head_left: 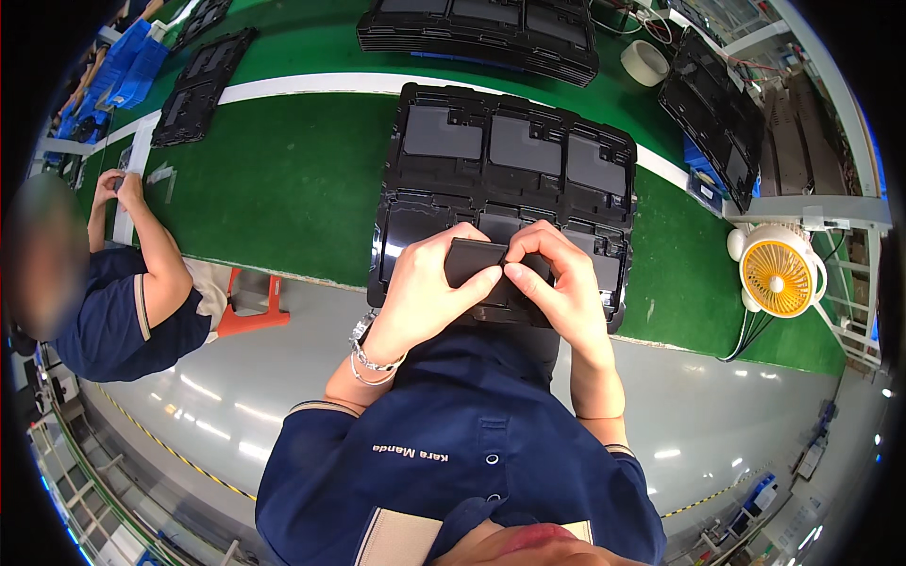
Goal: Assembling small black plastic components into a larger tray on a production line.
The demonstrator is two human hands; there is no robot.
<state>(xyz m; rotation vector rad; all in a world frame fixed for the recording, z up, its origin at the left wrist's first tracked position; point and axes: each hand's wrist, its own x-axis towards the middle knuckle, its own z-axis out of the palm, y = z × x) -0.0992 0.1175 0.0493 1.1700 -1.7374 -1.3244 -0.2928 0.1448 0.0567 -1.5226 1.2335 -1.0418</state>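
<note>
1. Dark flat piece [466, 262]: up in both hands, over the near row of the black tray [390, 165]. Whether it touches the tray: can't tell.
2. Left hand [422, 285]: closed on the piece's left side, thumb across its face. Right hand [564, 281]: thumb and forefinger pinched at the piece's right end, other fingers curled. Exact contact there is partly hidden.
3. Progress, this piece: judged mid-handling, since both hands are on it and it isn't laid down.
4. Progress, tray: far row's three compartments each show a flat grey face; could be seated parts or bare floor, can't tell. Near row is partly covered by the hands, so no done/left count.
5. Beyond the tray: tray stack [477, 40] at the back of the green bench [283, 179], tape roll [645, 63] right of it. Contents of the stack's lower layers hidden, so remaining work unknown.
6. Right: another tray [714, 118], tilted; yellow-and-white fan [777, 274] nearer the person.
7. Left: co-worker [123, 307] at the same bench, both hands on a small dark item.
</note>
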